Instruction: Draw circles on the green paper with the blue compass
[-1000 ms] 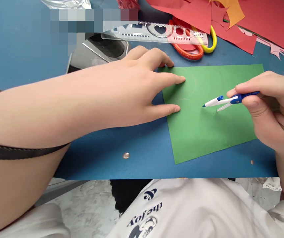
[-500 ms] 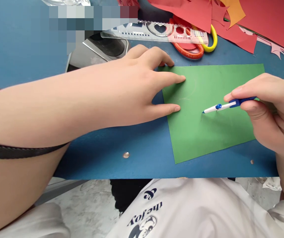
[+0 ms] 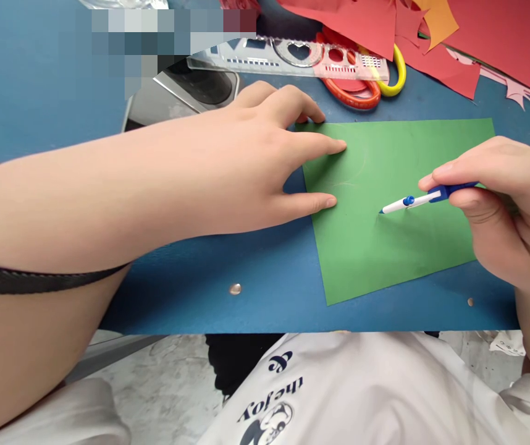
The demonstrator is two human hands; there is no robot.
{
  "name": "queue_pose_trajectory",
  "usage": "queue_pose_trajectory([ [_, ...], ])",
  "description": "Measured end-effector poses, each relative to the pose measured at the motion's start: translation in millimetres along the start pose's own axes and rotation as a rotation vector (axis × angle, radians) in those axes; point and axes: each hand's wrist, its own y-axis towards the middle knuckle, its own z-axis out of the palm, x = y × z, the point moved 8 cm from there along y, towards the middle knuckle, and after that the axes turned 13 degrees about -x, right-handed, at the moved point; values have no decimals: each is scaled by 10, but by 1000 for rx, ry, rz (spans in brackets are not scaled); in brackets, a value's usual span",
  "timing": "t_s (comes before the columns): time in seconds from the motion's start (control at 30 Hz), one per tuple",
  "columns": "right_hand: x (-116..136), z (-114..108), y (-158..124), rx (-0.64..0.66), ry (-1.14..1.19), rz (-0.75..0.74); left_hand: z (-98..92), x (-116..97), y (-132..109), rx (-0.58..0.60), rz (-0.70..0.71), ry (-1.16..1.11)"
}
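Observation:
My right hand (image 3: 501, 204) pinches the blue top of a slim blue-and-white drawing compass (image 3: 422, 198) between thumb and fingers. The compass lies at a low slant, its tip at the middle of a green sheet of paper (image 3: 385, 259); whether its legs are apart is hard to see. Faint curved lines show on the sheet's upper left. My left hand (image 3: 283, 148) is spread palm down over the sheet's left edge, fingertips resting on the paper, holding nothing.
Beyond the sheet lie a clear ruler (image 3: 265, 57), scissors with red and yellow handles (image 3: 399, 77), and red paper scraps (image 3: 450, 71). A grey-and-black object (image 3: 200, 93) sits behind my left wrist. The blue table's front edge (image 3: 265, 327) runs close to my body.
The compass tip has shifted very slightly right on the green sheet. Both hands keep nearly the same place.

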Motion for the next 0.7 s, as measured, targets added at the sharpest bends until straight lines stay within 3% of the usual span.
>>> queue_pose_trajectory([
  [0.7,36,-16,60,-58,16,-4,-14,-29,10,-10,22,45],
])
